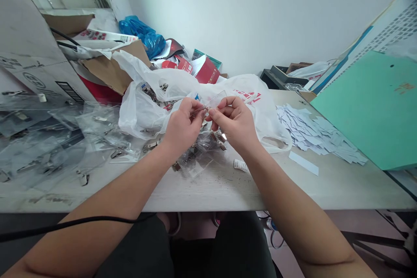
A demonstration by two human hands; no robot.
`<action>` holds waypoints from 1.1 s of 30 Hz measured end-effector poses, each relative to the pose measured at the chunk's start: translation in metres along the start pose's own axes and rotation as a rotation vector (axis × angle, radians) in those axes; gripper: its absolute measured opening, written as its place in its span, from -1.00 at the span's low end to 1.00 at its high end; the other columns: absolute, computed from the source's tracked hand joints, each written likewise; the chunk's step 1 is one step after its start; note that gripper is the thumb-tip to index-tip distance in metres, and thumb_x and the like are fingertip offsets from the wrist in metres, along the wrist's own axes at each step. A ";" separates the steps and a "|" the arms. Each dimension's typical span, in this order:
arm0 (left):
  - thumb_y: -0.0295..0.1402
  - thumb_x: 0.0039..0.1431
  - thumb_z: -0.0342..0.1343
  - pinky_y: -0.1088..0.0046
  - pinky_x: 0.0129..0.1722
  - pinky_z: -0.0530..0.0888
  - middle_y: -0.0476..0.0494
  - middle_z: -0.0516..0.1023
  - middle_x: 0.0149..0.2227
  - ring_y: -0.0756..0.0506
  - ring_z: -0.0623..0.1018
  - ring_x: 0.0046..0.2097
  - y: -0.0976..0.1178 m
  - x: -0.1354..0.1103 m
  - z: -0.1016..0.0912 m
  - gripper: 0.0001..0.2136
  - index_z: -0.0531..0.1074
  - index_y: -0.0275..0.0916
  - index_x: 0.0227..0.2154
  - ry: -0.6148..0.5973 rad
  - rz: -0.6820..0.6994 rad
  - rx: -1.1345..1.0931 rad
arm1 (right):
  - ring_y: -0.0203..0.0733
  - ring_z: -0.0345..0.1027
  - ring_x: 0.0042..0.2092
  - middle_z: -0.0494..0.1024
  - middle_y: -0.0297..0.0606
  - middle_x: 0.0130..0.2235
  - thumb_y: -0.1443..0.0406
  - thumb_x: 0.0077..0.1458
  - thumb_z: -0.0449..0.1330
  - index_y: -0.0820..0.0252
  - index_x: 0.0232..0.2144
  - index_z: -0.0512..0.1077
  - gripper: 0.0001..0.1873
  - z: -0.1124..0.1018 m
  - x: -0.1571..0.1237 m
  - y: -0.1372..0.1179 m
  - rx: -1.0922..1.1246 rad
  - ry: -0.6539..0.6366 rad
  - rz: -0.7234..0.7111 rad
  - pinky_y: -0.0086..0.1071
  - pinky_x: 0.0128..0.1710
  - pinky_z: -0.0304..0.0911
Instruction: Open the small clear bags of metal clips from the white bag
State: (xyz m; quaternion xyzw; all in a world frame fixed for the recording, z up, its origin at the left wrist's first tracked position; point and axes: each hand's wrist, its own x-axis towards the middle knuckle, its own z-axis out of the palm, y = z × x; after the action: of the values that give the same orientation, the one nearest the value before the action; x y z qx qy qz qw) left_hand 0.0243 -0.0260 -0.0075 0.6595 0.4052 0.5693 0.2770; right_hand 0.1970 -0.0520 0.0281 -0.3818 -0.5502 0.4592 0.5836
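Observation:
My left hand [183, 125] and my right hand [235, 122] meet over the middle of the table, both with fingers pinched. Between them is a clear plastic badge sleeve [217, 99], its flat part sticking up behind the fingertips. The right thumb and forefinger press at the sleeve's edge, where a small metal part seems to sit; the fingers mostly hide it. Below the hands lies a heap of metal badge clips [219, 138] with clear sleeves. Just behind is a white plastic bag [140, 115] with more metal clips inside its opening.
Many clear sleeves with clips [48, 147] cover the table's left side. White paper slips [312, 132] are piled at right, beside a green board [368, 113]. A cardboard box [42, 61] stands at left. A black cable [68, 223] crosses my left forearm.

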 end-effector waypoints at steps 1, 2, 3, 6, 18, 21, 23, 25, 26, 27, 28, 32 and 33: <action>-0.24 0.42 0.34 0.27 -0.26 0.64 -0.05 0.69 -0.24 -0.11 0.69 -0.28 -0.001 0.000 0.000 -0.85 0.47 -0.08 -0.13 -0.006 -0.014 -0.022 | -0.31 0.47 -0.48 0.68 -0.41 -0.38 0.12 0.16 0.52 0.03 -0.24 0.34 -0.59 0.000 0.000 -0.001 0.002 0.000 -0.004 -0.36 -0.43 0.39; -0.24 0.42 0.34 0.26 -0.27 0.65 -0.05 0.68 -0.24 -0.12 0.69 -0.27 -0.001 0.001 0.000 -0.84 0.46 -0.08 -0.13 -0.012 -0.028 -0.041 | -0.31 0.47 -0.48 0.68 -0.41 -0.38 0.12 0.15 0.52 0.03 -0.24 0.34 -0.58 0.000 -0.001 -0.001 0.005 0.001 -0.008 -0.36 -0.44 0.39; -0.24 0.41 0.34 0.26 -0.27 0.65 -0.05 0.68 -0.24 -0.12 0.70 -0.26 -0.002 0.001 0.001 -0.84 0.46 -0.08 -0.12 -0.017 -0.039 -0.056 | -0.31 0.46 -0.48 0.68 -0.40 -0.38 0.11 0.15 0.52 0.03 -0.24 0.34 -0.58 0.000 -0.001 -0.001 0.009 0.002 -0.013 -0.36 -0.44 0.37; -0.24 0.41 0.35 0.24 -0.26 0.66 -0.06 0.66 -0.25 -0.14 0.70 -0.24 -0.002 0.002 0.001 -0.83 0.46 -0.08 -0.13 -0.024 -0.054 -0.071 | -0.30 0.47 -0.47 0.68 -0.40 -0.37 0.08 0.15 0.54 0.02 -0.23 0.34 -0.55 0.001 -0.002 -0.003 0.011 0.006 -0.016 -0.37 -0.47 0.34; -0.28 0.47 0.22 0.31 -0.33 0.51 -0.01 0.67 -0.31 -0.08 0.63 -0.36 0.002 0.003 -0.005 -0.92 0.43 -0.08 -0.12 -0.034 0.120 0.170 | -0.29 0.46 -0.46 0.62 -0.43 -0.38 0.10 0.22 0.50 0.00 -0.22 0.33 -0.61 0.000 -0.004 -0.001 -0.066 0.025 -0.064 -0.34 -0.47 0.33; -0.32 0.47 0.17 0.32 -0.30 0.48 0.01 0.67 -0.31 -0.09 0.64 -0.34 0.003 0.003 -0.007 -0.98 0.44 -0.08 -0.12 -0.053 0.170 0.235 | -0.25 0.49 -0.41 0.60 -0.43 -0.39 0.11 0.26 0.46 -0.02 -0.21 0.33 -0.65 -0.002 -0.005 0.002 -0.129 0.030 -0.111 -0.32 -0.46 0.32; -0.35 0.47 0.14 0.32 -0.27 0.49 -0.01 0.68 -0.29 -0.11 0.66 -0.29 0.004 0.003 -0.007 -0.98 0.45 -0.08 -0.13 -0.070 0.198 0.274 | -0.23 0.50 -0.38 0.59 -0.43 -0.39 0.11 0.28 0.46 -0.03 -0.21 0.35 -0.67 -0.003 -0.005 0.004 -0.157 0.038 -0.137 -0.30 -0.43 0.33; -0.38 0.46 0.12 0.32 -0.25 0.49 -0.02 0.70 -0.26 -0.12 0.67 -0.26 0.005 0.002 -0.007 -0.94 0.47 -0.08 -0.13 -0.086 0.218 0.313 | -0.23 0.50 -0.39 0.59 -0.43 -0.38 0.12 0.29 0.45 -0.03 -0.20 0.35 -0.68 -0.005 -0.004 0.005 -0.174 0.040 -0.154 -0.29 -0.40 0.34; -0.39 0.46 0.11 0.33 -0.24 0.48 -0.03 0.71 -0.25 -0.12 0.67 -0.26 0.006 0.002 -0.007 -0.93 0.48 -0.09 -0.13 -0.092 0.225 0.327 | -0.25 0.49 -0.40 0.60 -0.43 -0.38 0.12 0.30 0.45 -0.03 -0.20 0.34 -0.67 -0.005 -0.004 0.006 -0.173 0.035 -0.156 -0.28 -0.38 0.35; -0.39 0.46 0.10 0.33 -0.24 0.48 -0.03 0.72 -0.24 -0.12 0.68 -0.25 0.007 0.001 -0.007 -0.91 0.49 -0.09 -0.14 -0.097 0.232 0.337 | -0.26 0.48 -0.41 0.61 -0.44 -0.37 0.10 0.30 0.46 -0.03 -0.20 0.33 -0.65 -0.005 -0.003 0.006 -0.162 0.026 -0.153 -0.28 -0.37 0.36; -0.40 0.46 0.10 0.34 -0.24 0.48 -0.03 0.73 -0.23 -0.12 0.68 -0.25 0.008 0.001 -0.007 -0.90 0.51 -0.09 -0.14 -0.100 0.240 0.342 | -0.27 0.48 -0.42 0.62 -0.44 -0.36 0.07 0.29 0.46 -0.02 -0.20 0.31 -0.62 -0.005 -0.003 0.005 -0.143 0.016 -0.144 -0.28 -0.36 0.36; -0.46 0.45 0.07 0.37 -0.22 0.50 -0.03 0.77 -0.18 -0.09 0.67 -0.22 0.012 0.001 -0.008 -0.81 0.58 -0.09 -0.13 -0.091 0.298 0.389 | -0.25 0.53 -0.39 0.61 -0.44 -0.33 -0.13 0.19 0.52 -0.04 -0.18 0.23 -0.40 -0.003 -0.002 0.002 -0.035 0.004 -0.082 -0.32 -0.41 0.34; -0.48 0.44 0.06 0.38 -0.20 0.51 -0.03 0.77 -0.17 -0.08 0.67 -0.21 0.013 0.002 -0.008 -0.79 0.59 -0.09 -0.14 -0.085 0.323 0.411 | -0.24 0.54 -0.38 0.60 -0.44 -0.32 -0.18 0.17 0.52 -0.04 -0.17 0.23 -0.37 -0.002 -0.002 0.001 -0.015 0.010 -0.065 -0.33 -0.42 0.33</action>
State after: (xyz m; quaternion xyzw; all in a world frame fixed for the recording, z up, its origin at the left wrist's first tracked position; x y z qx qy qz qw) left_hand 0.0194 -0.0319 0.0054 0.7813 0.3900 0.4836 0.0596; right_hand 0.1987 -0.0539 0.0265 -0.3702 -0.5629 0.4341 0.5980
